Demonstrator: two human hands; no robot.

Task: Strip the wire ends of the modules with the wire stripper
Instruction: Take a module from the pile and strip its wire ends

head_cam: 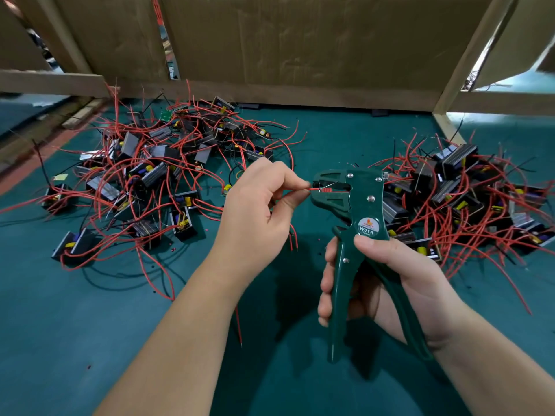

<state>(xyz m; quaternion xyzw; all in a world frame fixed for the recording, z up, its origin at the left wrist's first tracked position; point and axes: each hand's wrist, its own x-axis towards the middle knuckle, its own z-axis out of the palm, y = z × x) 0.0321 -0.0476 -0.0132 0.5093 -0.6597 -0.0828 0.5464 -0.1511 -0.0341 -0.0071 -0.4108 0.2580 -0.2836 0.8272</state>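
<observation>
My right hand [381,274] grips the handles of a green wire stripper [357,217], held upright with its jaws pointing left. Between thumb and forefinger, my left hand [258,202] pinches a red wire [313,190] whose end lies inside the stripper's jaws. More red wire hangs down below the left hand; the module it belongs to is hidden by the hand. A pile of black modules with red wires [150,175] lies at the left of the green mat, and a second pile [468,199] lies at the right.
The green mat [90,325] covers the table. Brown cardboard panels [285,46] and wooden battens [54,82] wall off the back. Small red insulation bits lie scattered on the mat.
</observation>
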